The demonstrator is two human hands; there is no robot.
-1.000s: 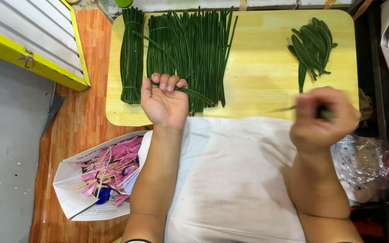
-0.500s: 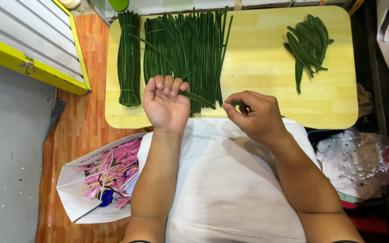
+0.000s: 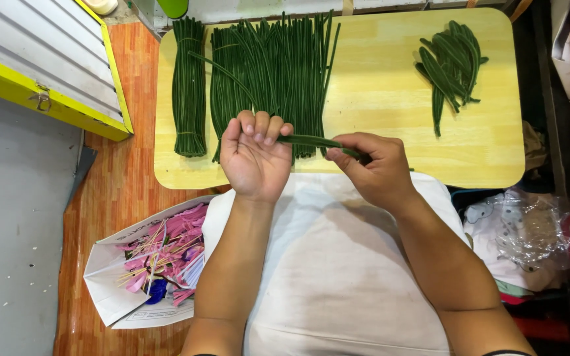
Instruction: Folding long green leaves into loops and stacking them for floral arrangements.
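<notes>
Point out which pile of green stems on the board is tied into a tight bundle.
The narrow bundle at the board's left edge; the big middle pile and small right pile lie loose.

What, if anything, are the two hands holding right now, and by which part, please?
One long green stem, held level between them: the left hand has its fingers curled over one end, and the right hand pinches the other end between thumb and fingers.
</notes>
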